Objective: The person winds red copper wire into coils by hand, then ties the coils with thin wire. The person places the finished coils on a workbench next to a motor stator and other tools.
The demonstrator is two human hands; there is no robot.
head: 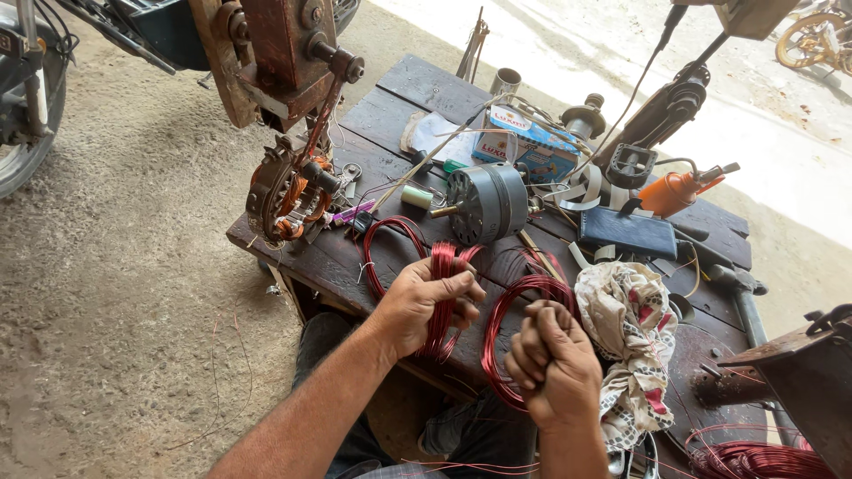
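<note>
Over on the left, a rusty coil-winding rig (293, 115) hangs above the dark wooden bench (355, 257). Next, the left hand (424, 302) is clamped around a bunch of red enamelled wire coils (441, 293). Beside it, the right hand (555, 359) is fisted tight on another red wire loop (510, 310), near a floral cloth (630, 346).

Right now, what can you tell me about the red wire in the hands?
The red wire looks like thin, shiny coated copper, wound into loose loops. The left hand grips one bunched coil upright; another loop hangs from the closed right hand. It sits above the dark wooden table, in front of a grey motor.
</note>
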